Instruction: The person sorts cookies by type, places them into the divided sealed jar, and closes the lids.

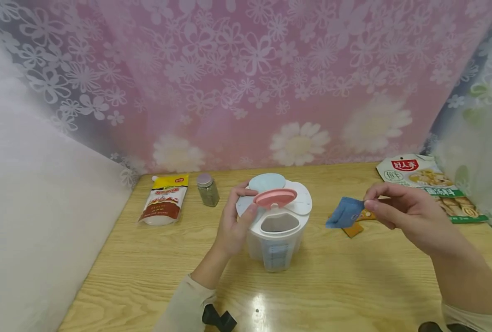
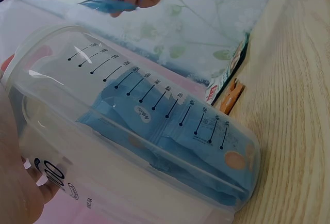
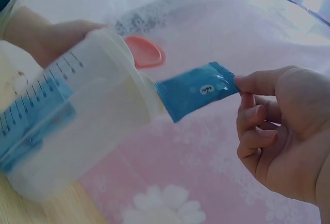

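A clear container (image 1: 254, 242) with a white lid stands mid-table, its pink flap (image 1: 275, 198) raised over an opening. Blue packets (image 2: 149, 110) lie inside, seen through the marked wall in the left wrist view. My left hand (image 1: 233, 226) grips the container's left side at the lid, thumb near the pink flap. To the right of the container, my right hand (image 1: 411, 216) pinches a small blue packet (image 1: 345, 212) by one corner between thumb and finger. That packet (image 3: 196, 90) hangs apart from the opening in the head view.
At the back left are a yellow-and-white pouch (image 1: 164, 200) and a small spice jar (image 1: 208, 190). Orange packets (image 1: 353, 229) lie beneath the held packet. A green-and-white food bag (image 1: 432, 184) lies at the back right, near the curtain (image 1: 237, 92).
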The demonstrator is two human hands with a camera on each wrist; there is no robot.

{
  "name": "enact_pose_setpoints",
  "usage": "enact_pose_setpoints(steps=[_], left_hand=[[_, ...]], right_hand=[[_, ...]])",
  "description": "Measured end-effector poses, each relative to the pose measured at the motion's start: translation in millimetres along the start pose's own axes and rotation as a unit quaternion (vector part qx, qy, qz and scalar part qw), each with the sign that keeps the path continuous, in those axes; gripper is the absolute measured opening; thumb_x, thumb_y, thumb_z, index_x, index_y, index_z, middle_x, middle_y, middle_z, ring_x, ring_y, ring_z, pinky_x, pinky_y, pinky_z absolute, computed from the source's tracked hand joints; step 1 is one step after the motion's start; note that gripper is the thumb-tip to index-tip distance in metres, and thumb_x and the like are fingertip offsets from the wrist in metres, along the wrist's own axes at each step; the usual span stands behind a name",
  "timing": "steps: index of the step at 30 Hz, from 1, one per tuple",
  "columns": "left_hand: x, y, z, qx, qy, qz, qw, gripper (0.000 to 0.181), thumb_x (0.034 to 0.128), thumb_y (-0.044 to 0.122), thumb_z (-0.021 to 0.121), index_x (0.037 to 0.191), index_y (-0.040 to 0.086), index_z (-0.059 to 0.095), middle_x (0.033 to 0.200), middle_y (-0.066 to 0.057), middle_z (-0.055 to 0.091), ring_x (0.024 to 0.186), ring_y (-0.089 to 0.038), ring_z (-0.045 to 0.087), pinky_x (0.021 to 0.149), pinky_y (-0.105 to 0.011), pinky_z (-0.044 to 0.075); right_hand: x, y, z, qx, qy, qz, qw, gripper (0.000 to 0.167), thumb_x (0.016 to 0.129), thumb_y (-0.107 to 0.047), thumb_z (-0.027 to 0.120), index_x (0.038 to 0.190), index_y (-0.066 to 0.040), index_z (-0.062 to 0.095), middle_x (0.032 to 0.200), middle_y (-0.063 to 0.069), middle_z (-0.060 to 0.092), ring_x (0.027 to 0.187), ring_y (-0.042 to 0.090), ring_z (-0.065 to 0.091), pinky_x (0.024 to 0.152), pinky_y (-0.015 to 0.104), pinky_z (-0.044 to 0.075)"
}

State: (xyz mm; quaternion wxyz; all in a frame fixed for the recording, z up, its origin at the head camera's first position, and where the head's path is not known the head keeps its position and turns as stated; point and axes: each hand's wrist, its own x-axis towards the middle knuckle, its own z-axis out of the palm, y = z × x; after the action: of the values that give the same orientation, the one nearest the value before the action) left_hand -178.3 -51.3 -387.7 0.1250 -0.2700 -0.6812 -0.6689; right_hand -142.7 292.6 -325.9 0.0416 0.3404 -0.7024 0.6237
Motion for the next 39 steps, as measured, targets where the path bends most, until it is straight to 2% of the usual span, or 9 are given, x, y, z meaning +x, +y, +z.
enact_pose_setpoints(steps=[4,10,13,24,30,34,39], left_hand=[[-0.6,0.0,0.4,0.0,0.0,-0.003,1.0,0.034,0.098,0.024,0.053,0.12,0.0,0.05,0.151,-0.018,0.041,0.136,-0.034,0.046,0.105,-0.028,0.046],[-0.6,2.2,-0.1,0.005,0.0,-0.005,1.0,0.033,0.0988,0.024,0.053,0.121,0.0,0.05,0.152,-0.019,0.039,0.138,-0.034,0.044,0.106,-0.03,0.045],[-0.4,2.9,-0.6,0.005,0.0,-0.007,1.0,0.032,0.0986,0.023,0.052,0.121,0.0,0.05,0.152,-0.018,0.04,0.137,-0.035,0.045,0.105,-0.029,0.046],[-0.2,0.9,0.4,0.013,0.001,0.003,0.9999,0.031,0.0976,0.021,0.053,0.121,0.001,0.051,0.151,-0.019,0.041,0.136,-0.034,0.046,0.104,-0.027,0.046],[-0.3,0.5,0.5,0.016,0.001,0.002,0.9999,0.032,0.0983,0.025,0.053,0.121,0.001,0.05,0.151,-0.017,0.042,0.136,-0.033,0.047,0.105,-0.028,0.045],[0.3,0.8,0.2,0.019,0.002,0.005,0.9998,0.034,0.0988,0.028,0.053,0.121,0.002,0.051,0.151,-0.016,0.042,0.137,-0.032,0.046,0.107,-0.03,0.044],[1.1,-0.4,-0.4,0.021,0.002,0.003,0.9998,0.034,0.0983,0.028,0.055,0.121,0.003,0.051,0.151,-0.016,0.042,0.138,-0.032,0.045,0.108,-0.034,0.044]], right_hand=[[8.3,-9.0,11.7,0.026,0.007,-0.006,0.9996,0.027,0.094,0.022,0.04,0.107,0.005,0.058,0.066,0.003,0.032,0.056,0.017,0.029,0.049,0.031,0.023],[22.8,-19.3,27.5,0.074,0.006,0.017,0.9971,0.028,0.099,0.015,0.038,0.109,-0.001,0.059,0.065,0.003,0.026,0.055,0.019,0.024,0.05,0.033,0.021],[30.5,-23.9,37.2,0.082,0.003,0.026,0.9963,0.027,0.099,0.014,0.04,0.108,-0.003,0.06,0.064,0.004,0.028,0.054,0.02,0.025,0.048,0.034,0.022],[55.4,-30.2,72.6,0.014,0.006,0.043,0.999,0.016,0.099,0.005,0.053,0.102,-0.006,0.063,0.059,0.002,0.029,0.047,0.02,0.024,0.039,0.033,0.023],[58.8,-22.6,88.5,-0.035,0.009,0.06,0.9975,0.011,0.097,-0.002,0.06,0.1,-0.011,0.065,0.063,-0.002,0.042,0.046,0.018,0.035,0.038,0.032,0.029],[59.4,-14.9,94.5,-0.05,0.0,0.033,0.9982,0.011,0.095,0.001,0.062,0.1,-0.009,0.066,0.062,-0.001,0.046,0.045,0.016,0.041,0.039,0.032,0.033],[57.4,-4.2,93.9,-0.088,-0.018,0.01,0.9959,0.015,0.093,0.003,0.064,0.102,-0.009,0.069,0.068,-0.001,0.054,0.046,0.013,0.044,0.04,0.028,0.039]])
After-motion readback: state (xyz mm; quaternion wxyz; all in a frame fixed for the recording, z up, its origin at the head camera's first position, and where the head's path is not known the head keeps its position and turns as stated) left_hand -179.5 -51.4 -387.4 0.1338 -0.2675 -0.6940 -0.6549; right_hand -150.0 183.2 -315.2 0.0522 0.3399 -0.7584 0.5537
